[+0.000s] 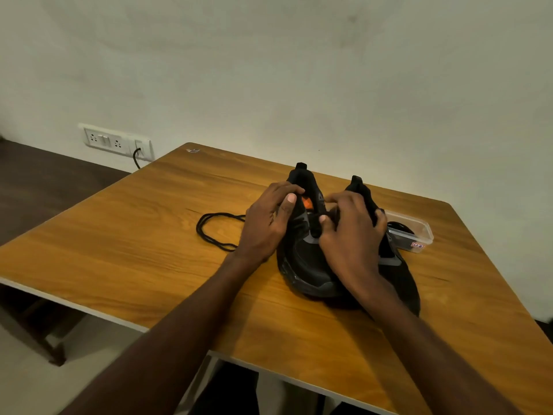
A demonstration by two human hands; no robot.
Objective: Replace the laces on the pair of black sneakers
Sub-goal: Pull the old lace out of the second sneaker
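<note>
Two black sneakers stand side by side on the table, toes toward the person, heels toward the wall.

Left sneaker: orange patch visible on the tongue. Left hand grips its left side near the collar; fingers curled over the upper edge, thumb pressed against the side near the tongue.

Right hand lies across the gap between the two shoes, over the throat of the left sneaker. Fingers curled; thumb and forefinger seem to pinch something dark at the eyelet area, but whether that is a lace end or the shoe's upper cannot be told. Its outer fingers touch the right sneaker, which is mostly hidden behind the hand and forearm.

Black lace: lies loose on the table, left of the left sneaker, in a looped coil; one end runs behind the left hand.

Clear plastic tub: on the table just beyond and right of the right sneaker, something dark inside, a small red-and-white label on its near wall.

Wall behind: white socket plate with a black cord plugged in.
</note>
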